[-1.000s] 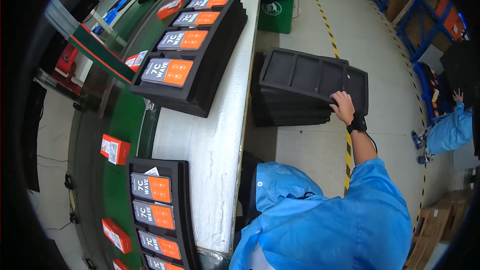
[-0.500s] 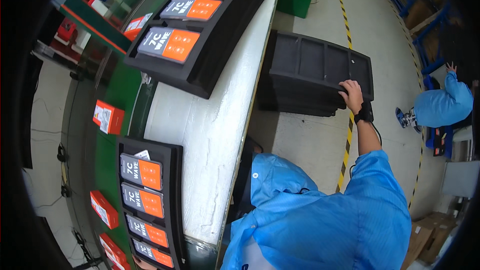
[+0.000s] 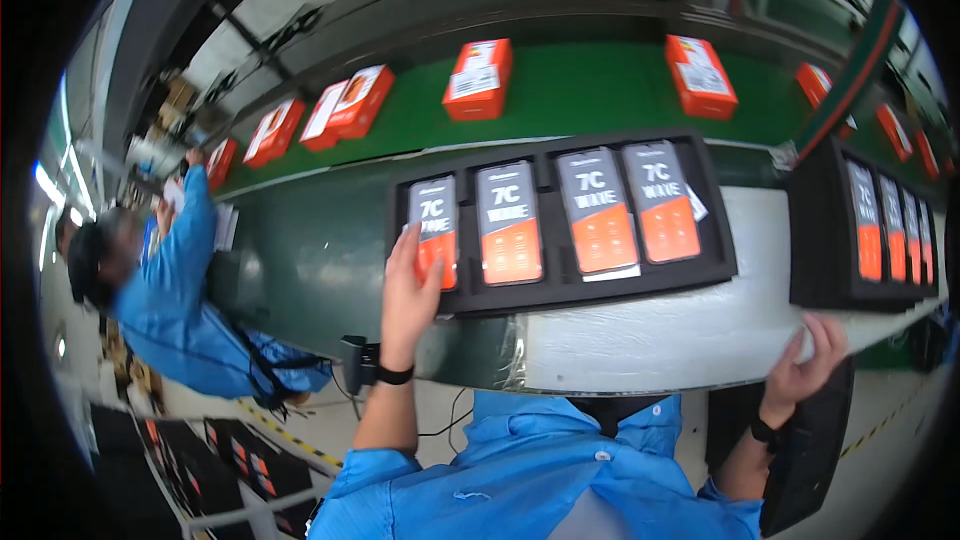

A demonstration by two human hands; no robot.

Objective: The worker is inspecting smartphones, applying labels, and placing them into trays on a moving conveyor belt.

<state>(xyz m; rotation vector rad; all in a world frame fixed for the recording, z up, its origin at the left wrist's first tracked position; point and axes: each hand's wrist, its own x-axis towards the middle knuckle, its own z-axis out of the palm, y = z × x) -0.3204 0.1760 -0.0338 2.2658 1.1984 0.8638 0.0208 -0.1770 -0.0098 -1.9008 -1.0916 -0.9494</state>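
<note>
A black foam tray (image 3: 560, 292) lies on the bench in front of me, with several grey-and-orange phones in its compartments. My left hand (image 3: 410, 290) is over the leftmost phone (image 3: 434, 210); its fingers and thumb are apart and rest on the phone's lower part near the tray's left end. Slips of white paper stick out from beside the two right-hand phones. To the right, my right hand (image 3: 808, 365) hovers at the bench's front edge, fingers loosely bent and apart, nothing visible in it. Just beyond it stands a stack of black trays (image 3: 835, 240), the top one holding similar phones.
Several orange boxes (image 3: 478, 80) with white labels sit on the green conveyor belt (image 3: 590, 70) behind the tray. A person in a blue coat (image 3: 165, 310) works at the left. Black trays (image 3: 815, 440) stand below the bench at right. A post (image 3: 850, 80) rises at the right.
My view has swung from the right side and floor back to the bench. My right hand has left the black tray stack beside the bench; my left hand now shows at the leftmost phone.
</note>
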